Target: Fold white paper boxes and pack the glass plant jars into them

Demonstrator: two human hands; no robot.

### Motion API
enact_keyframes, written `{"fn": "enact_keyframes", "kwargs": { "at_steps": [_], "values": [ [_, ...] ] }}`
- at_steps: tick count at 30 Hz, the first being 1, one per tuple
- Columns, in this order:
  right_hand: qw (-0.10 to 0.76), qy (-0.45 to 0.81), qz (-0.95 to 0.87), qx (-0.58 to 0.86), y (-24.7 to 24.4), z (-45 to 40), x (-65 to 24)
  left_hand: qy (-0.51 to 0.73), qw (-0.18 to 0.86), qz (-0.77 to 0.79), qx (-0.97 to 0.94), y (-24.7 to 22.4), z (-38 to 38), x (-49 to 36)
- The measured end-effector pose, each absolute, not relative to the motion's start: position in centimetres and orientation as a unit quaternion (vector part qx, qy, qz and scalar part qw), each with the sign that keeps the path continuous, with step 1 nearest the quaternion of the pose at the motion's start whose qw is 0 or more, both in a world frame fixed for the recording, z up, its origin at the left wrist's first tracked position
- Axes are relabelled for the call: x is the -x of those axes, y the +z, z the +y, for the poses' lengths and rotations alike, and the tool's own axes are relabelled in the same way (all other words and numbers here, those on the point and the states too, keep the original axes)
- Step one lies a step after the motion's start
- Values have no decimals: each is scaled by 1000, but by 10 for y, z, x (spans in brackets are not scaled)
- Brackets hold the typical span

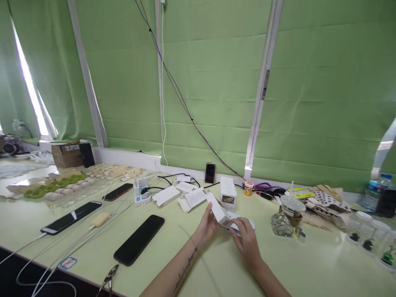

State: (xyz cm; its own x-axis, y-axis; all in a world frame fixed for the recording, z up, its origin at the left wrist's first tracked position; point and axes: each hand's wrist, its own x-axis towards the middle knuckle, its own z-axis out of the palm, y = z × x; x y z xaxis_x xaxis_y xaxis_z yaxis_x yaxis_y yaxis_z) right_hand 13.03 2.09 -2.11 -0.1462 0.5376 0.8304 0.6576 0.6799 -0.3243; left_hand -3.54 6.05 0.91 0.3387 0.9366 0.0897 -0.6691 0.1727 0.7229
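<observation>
A: Why is the white carton [219,213] tilted above the table [173,258]?
B: The left hand [208,229] grips its side, presumably steadying it; the right hand [247,245] pinches its near end, apparently left exposed for access.

White box [220,214]: partly covered by left hand [207,229] and right hand [248,243]. White card [234,215] mostly behind right hand; cannot tell whether joined to box. Opened carton [194,199]: print too small to read. Dark upright object [210,173] pixelated. Clip [109,277] cut by bottom edge, rightmost jar [386,255] by right.
</observation>
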Motion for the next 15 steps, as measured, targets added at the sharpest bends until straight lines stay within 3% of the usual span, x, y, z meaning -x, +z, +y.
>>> {"fn": "enact_keyframes", "kwargs": {
  "at_steps": [15],
  "values": [
    [549,-137,-725,392,-27,17,-120,567,763,146,-272,5,52,27]
  ]
}}
